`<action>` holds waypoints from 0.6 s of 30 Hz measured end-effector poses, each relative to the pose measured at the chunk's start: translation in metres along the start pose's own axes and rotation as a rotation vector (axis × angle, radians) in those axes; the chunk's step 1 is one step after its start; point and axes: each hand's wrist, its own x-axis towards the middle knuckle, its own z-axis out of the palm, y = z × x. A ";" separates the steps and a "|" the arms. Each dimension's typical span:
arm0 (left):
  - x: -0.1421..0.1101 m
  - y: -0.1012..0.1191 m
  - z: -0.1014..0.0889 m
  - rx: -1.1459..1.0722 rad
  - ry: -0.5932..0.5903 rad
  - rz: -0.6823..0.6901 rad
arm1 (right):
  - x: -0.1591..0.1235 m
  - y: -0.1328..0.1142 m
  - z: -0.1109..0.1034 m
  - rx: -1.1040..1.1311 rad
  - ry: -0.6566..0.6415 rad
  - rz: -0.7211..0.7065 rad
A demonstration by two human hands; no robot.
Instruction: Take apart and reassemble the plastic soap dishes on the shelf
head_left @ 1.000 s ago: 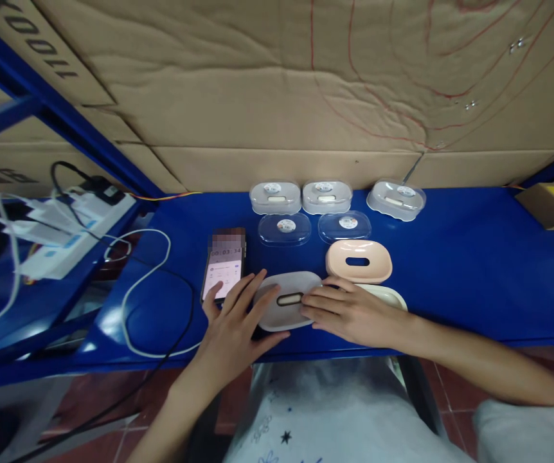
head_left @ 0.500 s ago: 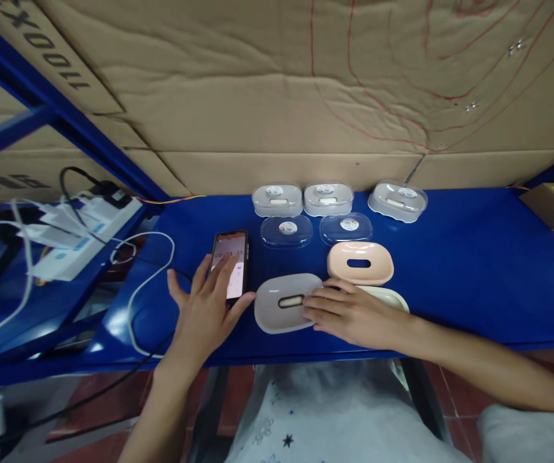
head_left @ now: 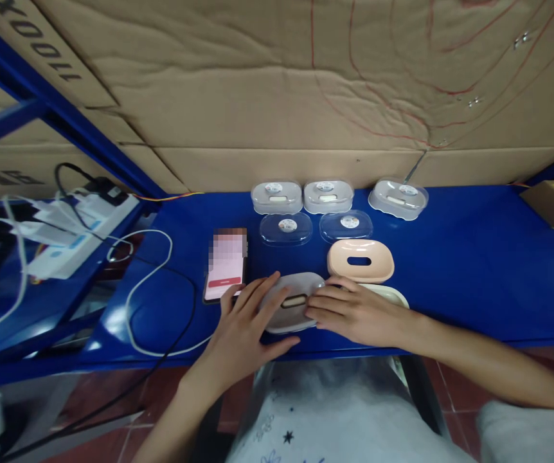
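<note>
A grey oval soap dish [head_left: 301, 319] with a slot in its middle lies near the front edge of the blue table. My left hand [head_left: 245, 328] is over its left side, fingers spread and thumb out, gripping nothing. At the dish's right end, my right hand [head_left: 349, 310] has its fingers bent over the rim and holds it. Partly under the right forearm is a cream dish [head_left: 393, 294]. A peach soap dish [head_left: 360, 252] with an open slot sits just behind it. Left of the grey dish lies a phone [head_left: 226, 260], its lit screen partly pixelated.
Two clear lids [head_left: 285, 239] with round labels lie behind the dishes. Several lidded grey soap boxes [head_left: 277, 204] stand along the cardboard wall [head_left: 267, 116]. A power strip [head_left: 84, 231] with plugs and a white cable [head_left: 130, 308] are at the left. An open carton [head_left: 551, 204] is far right.
My left hand has moved right, off the phone and over the left side of the grey dish. The phone screen shows a different page. My right hand has stayed at the dish.
</note>
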 end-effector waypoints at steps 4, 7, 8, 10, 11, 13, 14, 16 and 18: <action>0.001 0.002 0.008 -0.011 0.002 0.004 | -0.003 0.000 0.001 0.027 -0.016 0.008; 0.000 0.003 0.012 -0.018 -0.004 -0.006 | -0.003 -0.001 0.001 0.032 -0.045 0.012; 0.000 0.004 0.013 -0.024 -0.007 -0.010 | -0.003 -0.001 0.001 0.032 -0.052 0.012; 0.000 0.005 0.014 -0.040 -0.008 -0.020 | -0.003 -0.001 0.000 0.031 -0.059 0.009; 0.000 0.006 0.014 -0.046 -0.009 -0.028 | -0.003 -0.001 0.000 0.031 -0.059 0.005; 0.000 0.007 0.013 -0.060 -0.018 -0.049 | -0.004 -0.001 -0.001 0.034 -0.047 -0.004; 0.000 0.008 0.013 -0.071 -0.027 -0.061 | -0.004 -0.001 -0.001 0.041 -0.044 -0.007; 0.001 0.010 0.013 -0.112 -0.045 -0.081 | -0.006 0.000 -0.002 0.067 -0.048 -0.004; 0.001 0.012 0.013 -0.176 -0.052 -0.095 | -0.009 0.000 -0.002 0.082 -0.057 0.014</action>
